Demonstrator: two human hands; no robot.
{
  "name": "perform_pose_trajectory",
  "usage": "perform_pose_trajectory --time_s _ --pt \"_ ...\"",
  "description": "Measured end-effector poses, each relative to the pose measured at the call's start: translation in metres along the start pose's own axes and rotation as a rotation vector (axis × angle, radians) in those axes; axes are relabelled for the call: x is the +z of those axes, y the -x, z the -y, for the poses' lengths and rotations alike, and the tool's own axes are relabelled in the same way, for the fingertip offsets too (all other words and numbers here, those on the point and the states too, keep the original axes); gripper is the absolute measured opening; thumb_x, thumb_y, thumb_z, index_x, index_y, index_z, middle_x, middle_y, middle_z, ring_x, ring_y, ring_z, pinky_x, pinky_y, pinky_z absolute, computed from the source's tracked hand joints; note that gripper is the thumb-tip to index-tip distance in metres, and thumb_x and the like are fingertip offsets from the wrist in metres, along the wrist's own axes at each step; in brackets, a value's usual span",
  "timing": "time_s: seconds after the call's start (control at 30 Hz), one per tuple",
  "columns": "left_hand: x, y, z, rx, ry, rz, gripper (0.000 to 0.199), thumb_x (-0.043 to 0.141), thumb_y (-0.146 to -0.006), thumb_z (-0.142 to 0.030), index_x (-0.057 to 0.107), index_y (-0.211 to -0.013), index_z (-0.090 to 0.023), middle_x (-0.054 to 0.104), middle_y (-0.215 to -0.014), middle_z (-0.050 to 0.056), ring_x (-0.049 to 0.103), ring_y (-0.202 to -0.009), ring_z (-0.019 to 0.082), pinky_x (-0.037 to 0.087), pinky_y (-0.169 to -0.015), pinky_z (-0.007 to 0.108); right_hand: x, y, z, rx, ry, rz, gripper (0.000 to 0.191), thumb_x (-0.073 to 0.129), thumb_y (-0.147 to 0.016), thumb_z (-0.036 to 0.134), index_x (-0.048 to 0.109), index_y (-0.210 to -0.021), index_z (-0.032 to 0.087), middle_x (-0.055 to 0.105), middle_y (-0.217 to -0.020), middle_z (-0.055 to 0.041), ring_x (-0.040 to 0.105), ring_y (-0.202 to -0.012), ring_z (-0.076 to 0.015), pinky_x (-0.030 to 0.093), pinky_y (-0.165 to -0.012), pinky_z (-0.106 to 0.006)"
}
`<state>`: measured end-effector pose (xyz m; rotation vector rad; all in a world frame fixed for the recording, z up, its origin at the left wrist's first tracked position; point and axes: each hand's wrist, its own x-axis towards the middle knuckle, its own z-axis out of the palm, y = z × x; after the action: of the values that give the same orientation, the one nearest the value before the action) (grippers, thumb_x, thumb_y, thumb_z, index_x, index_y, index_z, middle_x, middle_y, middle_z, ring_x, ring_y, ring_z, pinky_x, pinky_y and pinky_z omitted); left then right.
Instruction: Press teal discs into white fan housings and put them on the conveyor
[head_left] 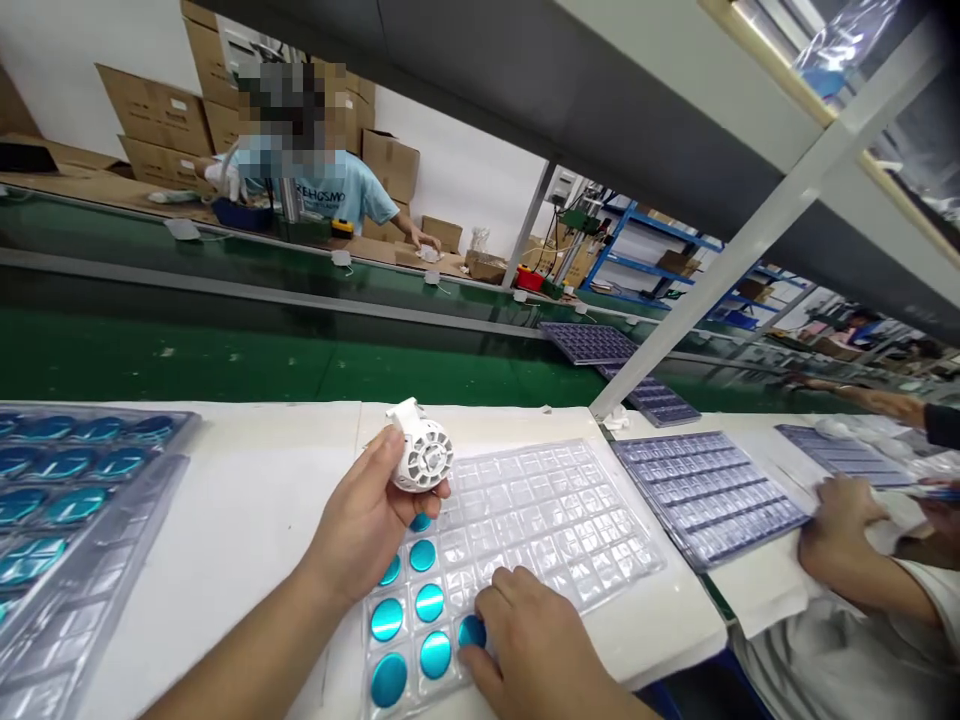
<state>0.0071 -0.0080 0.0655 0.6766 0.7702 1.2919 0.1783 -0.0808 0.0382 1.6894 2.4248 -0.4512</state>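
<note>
My left hand (367, 510) holds a round white plastic part (426, 450) with a slotted, fan-like face, above the back left of a clear tray (540, 500). Blue-green discs (435, 655) fill pockets at the tray's left side; the pockets further right hold no blue-green discs. My right hand (529, 635) is low over the tray's front, its thumb and fingers closing on a darker blue disc (472, 632) in a pocket. The fingers cover part of that disc.
Stacked trays of blue discs (75, 505) lie at the left. Purple-grey trays (712, 495) stand at the right, near another person's arm (847, 530). A slanted white post (720, 280) rises behind the table. Across the green conveyor (262, 350), a person in a blue shirt works.
</note>
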Motion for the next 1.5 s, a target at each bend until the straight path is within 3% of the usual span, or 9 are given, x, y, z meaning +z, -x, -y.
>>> perform_pose_trajectory --time_s 0.2,0.33,0.47,0.53,0.8,1.13,1.33,1.4,1.5 --pt "-0.001 0.005 0.003 -0.021 -0.162 -0.082 0.044 0.057 -0.084 -0.065 0.054 -0.086 -0.021 0.05 -0.057 -0.007 0.035 -0.038 0.006 0.021 -0.035 0.015 -0.001 -0.005 -0.002 0.052 -0.12 0.066 0.017 0.068 -0.075 0.02 0.069 -0.091 0.017 0.073 -0.095 -0.0121 0.068 -0.089 -0.032 0.051 -0.072 -0.036" --pt "0.003 0.01 0.005 -0.027 -0.208 -0.068 0.046 0.056 -0.083 -0.066 0.053 -0.083 -0.021 0.049 -0.055 -0.006 0.036 -0.041 0.007 0.022 -0.036 0.015 -0.013 0.002 -0.015 -0.053 -0.52 -0.011 0.007 0.065 -0.077 0.021 0.058 -0.078 0.022 0.067 -0.074 -0.0001 0.061 -0.067 -0.0188 0.039 -0.058 -0.025" --pt "0.006 0.011 0.007 -0.034 -0.224 -0.03 0.045 0.056 -0.083 -0.066 0.055 -0.087 -0.022 0.051 -0.054 -0.005 0.04 -0.044 0.009 0.026 -0.037 0.016 -0.047 0.004 -0.012 -0.125 -1.054 -0.204 0.011 0.061 -0.088 0.028 0.052 -0.083 0.023 0.057 -0.067 0.0041 0.051 -0.061 -0.0133 0.038 -0.057 -0.023" --pt "0.006 0.011 0.008 -0.038 -0.236 -0.02 0.045 0.057 -0.083 -0.066 0.057 -0.093 -0.022 0.051 -0.052 -0.005 0.041 -0.044 0.01 0.029 -0.038 0.017 -0.059 -0.003 -0.004 -0.198 -1.149 -0.306 0.008 0.059 -0.091 0.029 0.055 -0.09 0.023 0.059 -0.068 0.0036 0.053 -0.061 -0.0133 0.041 -0.058 -0.023" --pt "0.007 0.015 0.009 -0.047 -0.275 0.004 0.05 0.056 -0.083 -0.067 0.057 -0.104 -0.022 0.053 -0.058 -0.005 0.045 -0.046 0.011 0.031 -0.039 0.018 -0.057 -0.03 0.011 -0.233 -0.985 -0.602 0.002 0.056 -0.09 0.024 0.058 -0.089 0.023 0.065 -0.066 0.0025 0.061 -0.058 -0.0146 0.045 -0.056 -0.023" --pt "0.007 0.016 0.01 -0.072 -0.269 0.01 0.045 0.056 -0.083 -0.066 0.056 -0.096 -0.022 0.053 -0.051 -0.005 0.044 -0.042 0.011 0.031 -0.039 0.019 -0.053 -0.03 0.007 -0.211 -1.023 -0.6 0.006 0.058 -0.089 0.028 0.058 -0.09 0.023 0.064 -0.067 0.0014 0.062 -0.059 -0.0158 0.046 -0.056 -0.024" --pt "0.002 0.017 0.007 -0.085 -0.261 0.087 0.068 0.072 -0.076 -0.059 0.046 -0.128 -0.023 0.056 -0.06 -0.005 0.046 -0.048 0.01 0.034 -0.043 0.018 -0.054 -0.033 0.003 -0.122 -1.025 -0.545 0.013 0.061 -0.089 0.031 0.053 -0.095 0.023 0.053 -0.06 0.0067 0.053 -0.056 -0.0137 0.04 -0.055 -0.024" --pt "0.001 0.017 0.005 -0.086 -0.234 0.149 0.067 0.076 -0.074 -0.051 0.047 -0.126 -0.02 0.056 -0.062 -0.004 0.043 -0.048 0.009 0.031 -0.042 0.018 -0.052 -0.036 -0.001 -0.076 -1.069 -0.541 0.029 0.069 -0.084 0.036 0.051 -0.103 0.024 0.055 -0.07 0.0052 0.053 -0.062 -0.014 0.041 -0.057 -0.024" --pt "0.003 0.021 0.004 -0.079 -0.18 0.233 0.061 0.069 -0.077 -0.051 0.048 -0.123 -0.017 0.058 -0.062 -0.001 0.042 -0.048 0.01 0.032 -0.042 0.02 -0.047 -0.041 0.0 -0.188 -1.297 -0.414 0.056 0.073 -0.08 0.047 0.046 -0.125 0.026 0.058 -0.114 -0.0064 0.062 -0.077 -0.0168 0.05 -0.063 -0.027"
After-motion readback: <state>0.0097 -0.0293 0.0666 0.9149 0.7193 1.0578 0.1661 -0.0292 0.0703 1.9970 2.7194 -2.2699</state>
